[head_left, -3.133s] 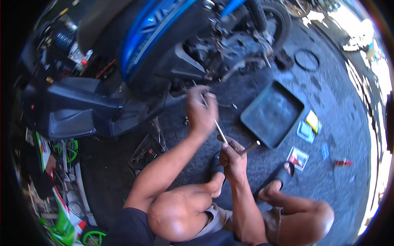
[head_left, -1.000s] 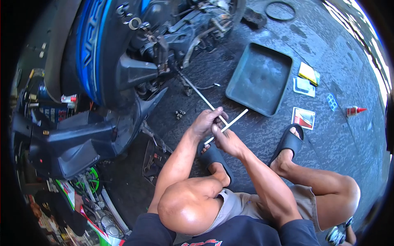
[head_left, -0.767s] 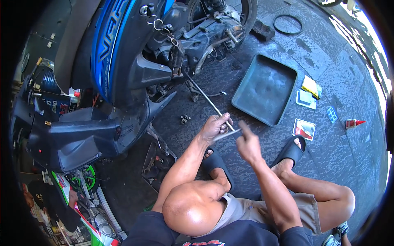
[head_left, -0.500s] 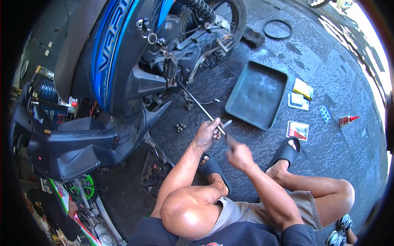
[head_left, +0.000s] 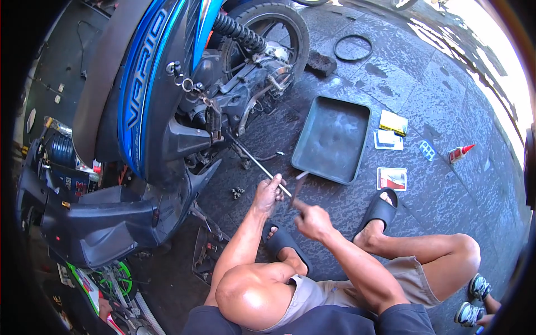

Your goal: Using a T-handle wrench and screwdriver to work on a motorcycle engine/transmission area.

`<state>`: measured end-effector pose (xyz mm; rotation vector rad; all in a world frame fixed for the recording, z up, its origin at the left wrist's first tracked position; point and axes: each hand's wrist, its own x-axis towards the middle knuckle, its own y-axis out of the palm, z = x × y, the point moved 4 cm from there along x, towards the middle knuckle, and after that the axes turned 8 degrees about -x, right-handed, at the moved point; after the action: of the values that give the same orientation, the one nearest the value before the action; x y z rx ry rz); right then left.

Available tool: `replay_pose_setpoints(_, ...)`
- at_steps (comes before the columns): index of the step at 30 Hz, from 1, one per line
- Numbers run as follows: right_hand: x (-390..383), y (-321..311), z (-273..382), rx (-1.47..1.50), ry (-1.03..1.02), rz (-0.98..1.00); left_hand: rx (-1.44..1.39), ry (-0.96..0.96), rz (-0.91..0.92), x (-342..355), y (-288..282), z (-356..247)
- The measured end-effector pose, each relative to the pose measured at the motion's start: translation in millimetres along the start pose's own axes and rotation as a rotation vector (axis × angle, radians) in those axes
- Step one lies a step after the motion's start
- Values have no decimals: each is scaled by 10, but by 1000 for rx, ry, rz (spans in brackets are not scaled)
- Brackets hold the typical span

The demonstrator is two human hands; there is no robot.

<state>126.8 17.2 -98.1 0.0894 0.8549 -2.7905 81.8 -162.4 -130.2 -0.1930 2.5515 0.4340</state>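
Got worn dark tiles (head_left: 441, 204) underfoot, with a tray (head_left: 332, 139) in the middle and a scooter (head_left: 148, 106) to the left. Reaching forward with both forearms. Clasping the T-wrench (head_left: 257, 162) near its crossbar (head_left: 297, 185) in the left hand (head_left: 268, 194), pointing up-left toward the scooter's underside. Can't tell if gripping with the right hand (head_left: 314, 221), just curled up at that blurry crossbar.

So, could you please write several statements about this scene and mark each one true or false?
1. The left hand holds a metal rod. True.
2. A yellow packet lies right of the tray. True.
3. The right hand rests inside the tray. False: it is beside the near end of the metal rod.
4. The red-tipped bottle lies left of the tray. False: it lies to its right.
5. The sandals are open at the toes. True.
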Motion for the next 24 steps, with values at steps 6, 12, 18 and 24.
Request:
replay_pose_setpoints(6,94,-104,16,9,62,39,-2,34,-22,-8,-14,-22)
replay_pose_setpoints(12,10,-101,173,111,-250,13,-7,55,-40,-6,-3,-78)
replay_pose_setpoints(18,-79,216,71,-259,-226,477,-126,53,-3,58,-77,-74)
replay_pose_setpoints(24,68,-99,-10,33,175,156,-17,51,-37,105,-60,-83)
